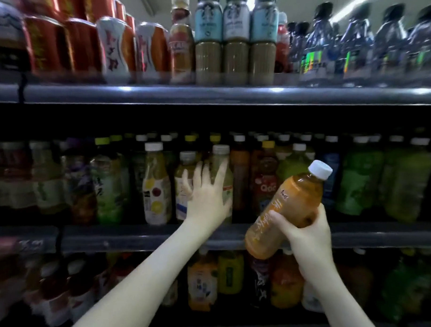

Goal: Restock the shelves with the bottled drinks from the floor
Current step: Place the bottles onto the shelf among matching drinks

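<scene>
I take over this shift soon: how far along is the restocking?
Done: the middle shelf looks nearly full of upright bottles. In hand: the right hand grips a tilted orange bottle in front of it, not yet placed; the left hand presses spread fingers on a pale shelved bottle, perhaps making room. Left: seating this bottle; the floor is out of view, so the remainder is unknown.

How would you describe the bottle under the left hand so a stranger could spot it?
Look at the middle shelf, crowded with drink bottles. Near its centre the left hand lies spread against a pale green bottle. Its cap is dull grey-beige, and the slim bottle to its right is dark brown.
</scene>
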Demonstrator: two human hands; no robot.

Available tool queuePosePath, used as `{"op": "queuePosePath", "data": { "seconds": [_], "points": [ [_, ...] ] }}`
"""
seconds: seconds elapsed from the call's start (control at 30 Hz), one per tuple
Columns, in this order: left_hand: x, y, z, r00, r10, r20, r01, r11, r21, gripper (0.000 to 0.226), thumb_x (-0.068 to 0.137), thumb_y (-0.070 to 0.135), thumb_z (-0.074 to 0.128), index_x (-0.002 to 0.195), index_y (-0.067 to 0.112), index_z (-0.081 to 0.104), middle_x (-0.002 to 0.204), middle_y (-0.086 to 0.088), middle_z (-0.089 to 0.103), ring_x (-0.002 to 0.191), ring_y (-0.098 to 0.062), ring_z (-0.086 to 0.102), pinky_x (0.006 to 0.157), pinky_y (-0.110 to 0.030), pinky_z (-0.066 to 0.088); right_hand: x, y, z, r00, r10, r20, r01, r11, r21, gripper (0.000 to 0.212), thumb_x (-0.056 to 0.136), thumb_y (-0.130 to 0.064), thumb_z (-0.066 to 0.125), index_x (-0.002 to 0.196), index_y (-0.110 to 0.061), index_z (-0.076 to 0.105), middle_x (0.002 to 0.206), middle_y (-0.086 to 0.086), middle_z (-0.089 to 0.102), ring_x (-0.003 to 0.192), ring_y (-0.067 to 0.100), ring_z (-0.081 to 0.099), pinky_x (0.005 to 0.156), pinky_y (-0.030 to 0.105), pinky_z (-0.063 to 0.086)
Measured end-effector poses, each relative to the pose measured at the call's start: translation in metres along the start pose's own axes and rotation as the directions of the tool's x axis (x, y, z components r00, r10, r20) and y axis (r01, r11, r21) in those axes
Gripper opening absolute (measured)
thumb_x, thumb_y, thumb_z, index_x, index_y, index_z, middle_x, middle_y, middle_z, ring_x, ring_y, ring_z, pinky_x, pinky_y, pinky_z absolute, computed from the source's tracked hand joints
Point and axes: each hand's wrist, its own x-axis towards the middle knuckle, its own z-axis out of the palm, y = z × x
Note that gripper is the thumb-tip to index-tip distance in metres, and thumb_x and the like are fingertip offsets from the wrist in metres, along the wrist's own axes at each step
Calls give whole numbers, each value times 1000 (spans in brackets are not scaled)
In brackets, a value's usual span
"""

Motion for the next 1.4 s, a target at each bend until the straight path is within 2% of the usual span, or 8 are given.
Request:
{"op": "queuePosePath", "data": {
  "seconds": [0.17,0.37,0.53,0.77,0.87,1.0,1.27,1.4],
  "points": [
    [26,6,23,984,-136,115,143,988,-56,93,90,50,53,152,15,-8,147,-16,33,141,-31,19,114,-53,-2,5,-7,2,996,-72,-53,70,997,-45,71,66,-26,86,124,-30,47,109,-8,63,102,19,63,86,53,54],
    [2,7,19,983,-169,-67,117,869,-480,79,74,35,76,137,10,36,116,-10,35,112,-29,37,105,-46,27,2,-9,12,962,-232,-147,223,972,-76,72,71,-20,83,131,-20,41,113,-11,57,102,-3,57,82,13,49],
    [-37,-9,3,991,-118,60,126,700,-703,70,81,33,74,137,23,33,128,0,41,108,-18,47,85,-32,46,-4,6,36,933,-254,-256,260,966,-12,74,75,-19,80,133,-23,36,118,-10,54,103,-8,55,85,5,45],
    [-52,-43,-17,971,-239,16,150,554,-819,89,67,53,71,134,5,40,123,-6,56,112,-18,57,87,-19,50,14,18,75,945,-289,-153,267,953,-145,80,72,-22,83,137,-17,36,128,-3,50,115,4,50,98,17,41],
    [-52,-50,-41,953,-290,-89,86,539,-838,79,65,49,75,126,20,34,118,-2,53,105,-12,56,78,-6,47,29,16,90,971,-221,-95,195,954,-230,82,73,-26,83,140,-19,36,132,-2,48,117,10,48,92,23,38],
    [-52,-63,-64,948,-309,-77,100,517,-850,84,64,52,82,123,31,27,111,3,55,99,1,57,68,-5,46,53,12,105,986,-156,-58,122,914,-388,79,76,-35,79,138,-14,36,134,4,46,116,23,53,85,29,43],
    [-58,-80,-63,947,-311,81,226,464,-856,64,63,38,79,117,34,45,101,10,64,92,5,62,69,-11,51,55,26,118,971,-238,-29,138,654,-744,78,86,-36,69,145,-5,28,140,16,36,129,32,34,106,41,32],
    [-69,-84,-63,925,-340,170,312,424,-850,60,68,30,83,118,32,49,101,11,67,92,1,64,72,-18,55,55,31,115,984,-177,-23,114,721,-683,67,88,-31,67,140,-3,35,138,17,41,130,31,36,104,38,35]
  ]
}}
